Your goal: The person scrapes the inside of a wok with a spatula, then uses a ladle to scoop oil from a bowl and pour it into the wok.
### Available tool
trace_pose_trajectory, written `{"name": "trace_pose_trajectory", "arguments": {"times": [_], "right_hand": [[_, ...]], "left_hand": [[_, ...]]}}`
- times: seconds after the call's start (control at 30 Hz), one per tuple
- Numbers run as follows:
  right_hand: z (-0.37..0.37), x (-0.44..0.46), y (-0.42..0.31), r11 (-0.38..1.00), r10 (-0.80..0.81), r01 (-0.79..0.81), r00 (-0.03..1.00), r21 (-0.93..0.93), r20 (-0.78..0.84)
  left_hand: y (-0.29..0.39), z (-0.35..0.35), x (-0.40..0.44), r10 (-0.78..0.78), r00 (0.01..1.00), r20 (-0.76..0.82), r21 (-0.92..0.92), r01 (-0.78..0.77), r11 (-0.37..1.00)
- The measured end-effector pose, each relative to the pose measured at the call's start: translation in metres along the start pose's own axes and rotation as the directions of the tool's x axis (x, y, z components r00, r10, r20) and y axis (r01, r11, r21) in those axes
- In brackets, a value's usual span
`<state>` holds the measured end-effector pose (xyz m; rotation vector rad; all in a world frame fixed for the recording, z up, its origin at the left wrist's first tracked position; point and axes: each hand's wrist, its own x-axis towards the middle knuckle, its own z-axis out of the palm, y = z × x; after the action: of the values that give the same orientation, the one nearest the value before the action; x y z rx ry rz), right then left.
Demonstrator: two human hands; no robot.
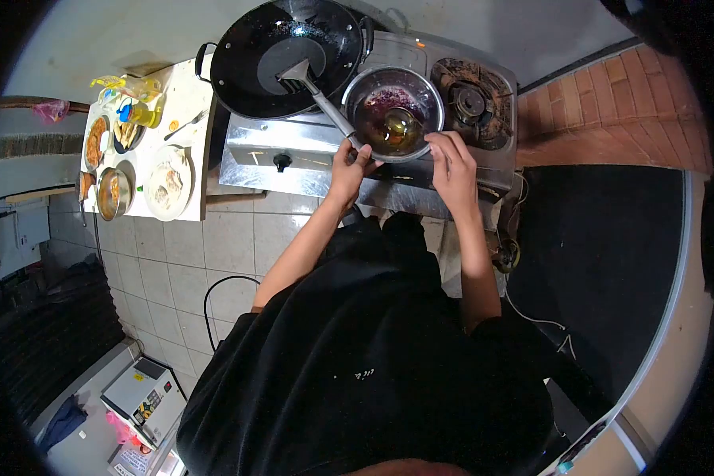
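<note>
A metal bowl (358, 83) holds dark purplish bits and a glossy amber liquid. My left hand (348, 169) is closed around the end of a spatula (325, 103) and touches the bowl's near-left rim. The spatula's wide slotted head reaches over a large black wok (242, 59). At the bowl's near-right side, my right hand (455, 165) pinches the rim between thumb and fingers. The bowl is over the metal gas stove (250, 155), just right of the wok. Whatever supports the bowl from below is hidden.
On the right of the stove is a bare, rusty burner (471, 101). A white table (190, 103) at left carries yellow oil bottles (144, 113), a fork, a white plate (169, 202), a metal pot (113, 193) and dishes of food. A brick ledge (595, 103) stands to the right.
</note>
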<state>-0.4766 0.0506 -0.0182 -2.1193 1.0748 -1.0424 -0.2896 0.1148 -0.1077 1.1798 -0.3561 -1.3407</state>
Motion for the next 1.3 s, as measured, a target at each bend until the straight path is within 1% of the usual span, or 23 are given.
{"name": "trace_pose_trajectory", "arguments": {"times": [0.07,0.1,0.17,0.2,0.23,0.27,0.4,0.47,0.67,0.93,1.3], "right_hand": [[0.001,-0.004,-0.001,0.995,-0.093,0.093,0.996,-0.040,0.001],[0.003,-0.006,-0.002,0.995,-0.093,0.093,0.996,-0.039,0.000],[0.008,-0.008,-0.004,0.996,0.079,-0.075,0.989,0.040,-0.121],[0.011,-0.009,-0.004,0.996,0.080,-0.075,0.989,0.040,-0.121],[0.014,-0.009,-0.003,0.970,0.226,-0.208,0.962,0.123,-0.152],[0.018,-0.009,-0.001,0.920,0.368,-0.332,0.914,0.209,-0.171],[0.029,-0.011,0.009,0.910,0.371,-0.326,0.916,0.256,-0.154],[0.030,-0.010,0.009,0.909,0.386,-0.353,0.914,0.220,-0.127],[0.030,-0.010,0.013,0.898,0.410,-0.377,0.904,0.229,-0.121],[0.028,-0.011,0.013,0.900,0.402,-0.369,0.908,0.231,-0.118],[0.028,-0.012,0.016,0.900,0.414,-0.389,0.904,0.199,-0.108]], "left_hand": [[-0.001,-0.001,0.000,-0.012,1.000,0.014,0.019,0.011,1.000],[-0.001,-0.001,0.000,-0.009,1.000,0.014,0.012,0.009,1.000],[-0.001,-0.001,0.000,-0.008,1.000,0.015,0.007,0.007,1.000],[-0.001,-0.001,0.000,-0.011,1.000,0.010,0.005,0.011,1.000],[0.000,0.000,0.000,-0.015,1.000,0.005,0.004,0.015,1.000],[0.000,0.000,-0.001,-0.015,1.000,0.006,0.005,0.015,1.000],[0.002,0.003,-0.003,-0.007,1.000,0.009,0.021,0.007,1.000],[0.003,0.003,-0.003,0.000,1.000,0.010,0.019,0.000,1.000],[0.001,0.002,-0.002,-0.015,1.000,0.006,0.027,0.015,1.000],[-0.001,0.001,-0.001,-0.008,1.000,-0.007,-0.001,0.008,1.000],[-0.003,-0.002,0.002,-0.021,1.000,0.009,0.028,0.020,0.999]]}}
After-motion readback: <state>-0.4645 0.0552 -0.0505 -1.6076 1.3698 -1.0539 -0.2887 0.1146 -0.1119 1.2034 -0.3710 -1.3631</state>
